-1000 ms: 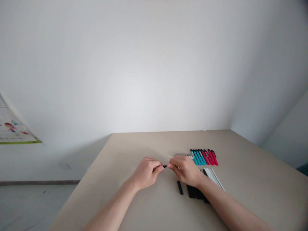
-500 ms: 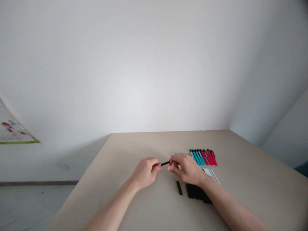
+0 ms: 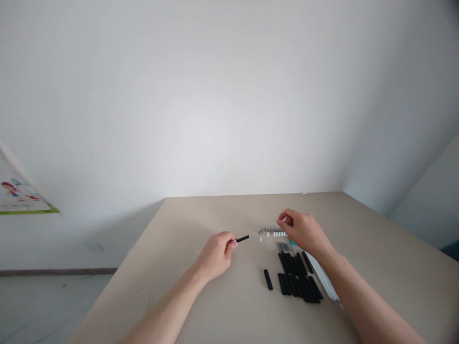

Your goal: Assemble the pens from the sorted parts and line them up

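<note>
My left hand [image 3: 217, 255] is closed on a thin black pen barrel [image 3: 244, 238], which points right and slightly up with a pale tip at its free end. My right hand [image 3: 304, 233] hovers at the right over the small parts, fingers curled and fingertips close together; whether anything is between them is hidden. Beneath its fingertips lie a row of springs [image 3: 269, 230] and small white pieces [image 3: 279, 234]. A bit of teal [image 3: 292, 242] shows below the hand, most of the coloured pens being covered.
Rows of black barrels [image 3: 292, 263] and black caps [image 3: 297, 286] lie on the beige table [image 3: 215, 310]. One black cap [image 3: 268, 279] lies apart, to their left. Small metal tips [image 3: 283, 246] sit above the rows, white refills [image 3: 324, 279] to their right. A wall stands behind.
My right hand has left the pen barrel and moved right and up, over the coloured pens, uncovering the black parts and springs. My left hand stays in place with the barrel.
</note>
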The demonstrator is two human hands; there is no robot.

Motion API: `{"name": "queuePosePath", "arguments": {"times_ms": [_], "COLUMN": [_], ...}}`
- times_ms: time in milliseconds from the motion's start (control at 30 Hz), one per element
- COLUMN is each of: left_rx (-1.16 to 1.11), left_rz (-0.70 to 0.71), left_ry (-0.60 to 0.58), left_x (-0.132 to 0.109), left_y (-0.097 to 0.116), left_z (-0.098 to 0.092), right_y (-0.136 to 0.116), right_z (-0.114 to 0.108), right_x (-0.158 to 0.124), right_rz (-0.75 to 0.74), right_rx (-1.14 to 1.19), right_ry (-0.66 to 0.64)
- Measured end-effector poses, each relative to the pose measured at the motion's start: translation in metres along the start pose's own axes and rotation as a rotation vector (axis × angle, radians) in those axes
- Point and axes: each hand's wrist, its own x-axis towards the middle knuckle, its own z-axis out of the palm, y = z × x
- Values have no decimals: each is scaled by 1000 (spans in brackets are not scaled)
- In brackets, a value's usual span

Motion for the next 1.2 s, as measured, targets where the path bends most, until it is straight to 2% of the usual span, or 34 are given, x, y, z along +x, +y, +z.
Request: {"name": "queuePosePath", "arguments": {"times_ms": [67,133,267,467,800,1000,1200], "left_rx": [1,5,2,-13,-10,6,29], "left_rz": [0,-1,3,8,11,3,-2], "left_ry": [-5,-15,-27,-40,-62,-71,-69], "left_x": [0,-1,-2,-2,-2,-2,-2], "left_y": [0,0,2,1,2,4,3], "left_z": [1,1,-1,0,1,0,2], "right_y": [12,21,25,10,-2,-24,-35], "right_z": [-4,-6,-1,-1,2,-2,2], "right_x": [5,7,4,-7,-10,-24,-30], "right_rz": [94,123,56,-80,-200,-343,-358], "right_rx": [-43,-78,-80,35,84,206,138], "right_ry": [-10,-90,-264,-497,-438,-682,-752]}}
